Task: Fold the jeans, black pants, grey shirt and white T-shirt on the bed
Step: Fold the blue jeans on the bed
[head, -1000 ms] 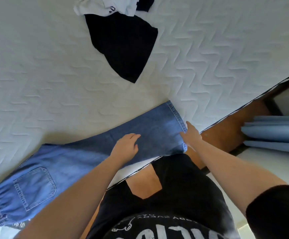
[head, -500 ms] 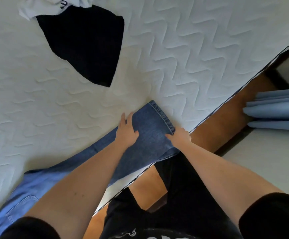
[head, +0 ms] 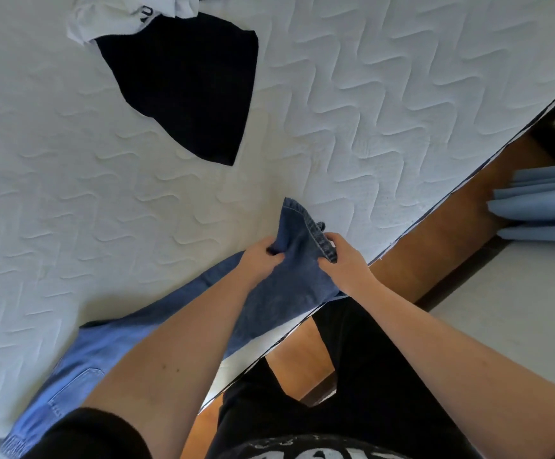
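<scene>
Blue jeans (head: 279, 293) lie along the near edge of the white quilted bed (head: 385, 104), their waist and back pocket at the lower left. My left hand (head: 261, 258) pinches the leg end on its left side. Gripping the hem on the right is my right hand (head: 344, 260), and the hem stands lifted off the mattress between the two hands. Black pants (head: 186, 84) lie spread at the upper middle of the bed. A crumpled white T-shirt (head: 120, 18) overlaps their top edge. No grey shirt is in view.
The bed's edge runs diagonally from the upper right to the lower middle. Beyond it are a brown wooden floor (head: 451, 233) and blue curtain folds (head: 548, 207) at the right. My black clothing fills the bottom of the view.
Both hands lay flat on the jeans leg before; now they have closed on the leg end and raised the hem off the bed.
</scene>
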Tool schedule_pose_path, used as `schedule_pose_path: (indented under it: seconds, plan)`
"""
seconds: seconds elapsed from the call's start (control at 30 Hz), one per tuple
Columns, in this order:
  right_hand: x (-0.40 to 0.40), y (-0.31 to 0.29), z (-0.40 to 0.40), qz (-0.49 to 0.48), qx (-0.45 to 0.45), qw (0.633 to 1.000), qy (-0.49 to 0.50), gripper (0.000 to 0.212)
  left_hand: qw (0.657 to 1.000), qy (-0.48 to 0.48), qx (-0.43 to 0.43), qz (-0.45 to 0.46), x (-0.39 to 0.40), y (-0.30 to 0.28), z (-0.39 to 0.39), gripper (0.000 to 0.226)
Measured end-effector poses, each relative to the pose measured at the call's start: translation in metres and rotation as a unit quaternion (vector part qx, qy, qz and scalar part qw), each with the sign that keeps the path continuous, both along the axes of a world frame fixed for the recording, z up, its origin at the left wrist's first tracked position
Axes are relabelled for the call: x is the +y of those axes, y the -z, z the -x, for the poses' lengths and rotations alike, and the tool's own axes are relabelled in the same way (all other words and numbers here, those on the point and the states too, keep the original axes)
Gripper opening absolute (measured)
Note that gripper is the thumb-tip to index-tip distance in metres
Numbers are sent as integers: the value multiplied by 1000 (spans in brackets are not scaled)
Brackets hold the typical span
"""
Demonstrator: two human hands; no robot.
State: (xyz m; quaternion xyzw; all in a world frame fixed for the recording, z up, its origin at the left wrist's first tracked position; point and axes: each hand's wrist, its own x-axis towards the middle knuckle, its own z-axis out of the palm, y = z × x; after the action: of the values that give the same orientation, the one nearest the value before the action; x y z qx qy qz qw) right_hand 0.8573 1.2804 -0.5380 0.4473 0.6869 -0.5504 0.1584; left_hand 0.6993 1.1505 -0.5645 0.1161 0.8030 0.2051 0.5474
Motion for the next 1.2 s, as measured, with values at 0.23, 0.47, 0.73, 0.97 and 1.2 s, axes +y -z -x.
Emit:
schedule_pose_path:
  seconds: [0.23, 0.47, 0.73, 0.97, 1.2]
  plan:
    - [-45, -69, 48, -15, 106, 989, 102, 32, 943, -289, -123, -106, -24, -69, 20, 12]
    - [-111, -121, 90, 283, 159, 946, -4, 32, 825, -458, -269, -194, -108, -128, 38, 90]
    - [-221, -133, 104, -18, 153, 979, -137, 43, 806, -505, -260, -164, -189, -141, 18, 55]
    - [-275, -160, 120, -67, 119, 958, -253, 32, 891, -428, -39, -148, -264, -167, 9, 32]
    - [-265, -179, 144, -45, 80, 969, -229, 25, 915, -377, 141, -34, -369, -174, 15, 22]
